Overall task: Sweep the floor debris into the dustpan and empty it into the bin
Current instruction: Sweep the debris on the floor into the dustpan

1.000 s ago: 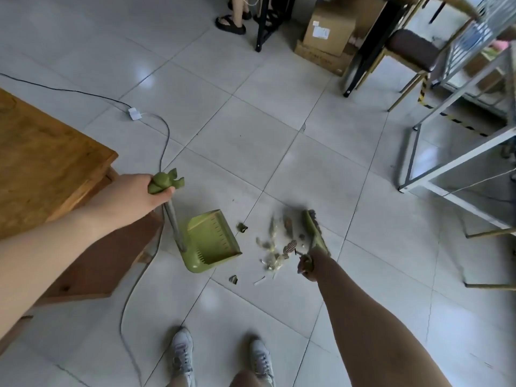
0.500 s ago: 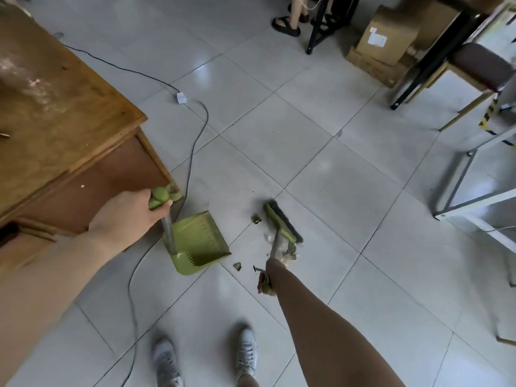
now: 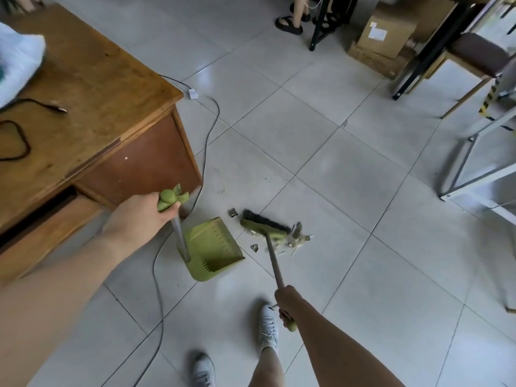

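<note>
A green dustpan (image 3: 215, 247) stands on the tiled floor, its mouth facing right. My left hand (image 3: 139, 216) grips the green top of its upright grey handle. A green broom head (image 3: 262, 224) with dark bristles lies on the floor just right of the pan. My right hand (image 3: 286, 301) grips the broom's wooden handle near its green end. A small pile of debris (image 3: 296, 238) sits right of the broom head, and two loose scraps lie between broom and pan. No bin is in view.
A wooden desk (image 3: 83, 107) stands close on the left, with a grey cable (image 3: 208, 129) trailing past the pan. My white shoes (image 3: 268, 328) are below. Cardboard boxes (image 3: 385, 32), a chair (image 3: 474, 57), a white metal frame (image 3: 474, 174) and someone's sandalled feet (image 3: 289, 23) are farther off.
The broom head has swung round to lie across the floor beside the pan, with the debris now on its right. My right hand has drawn back toward me. The dustpan stays put.
</note>
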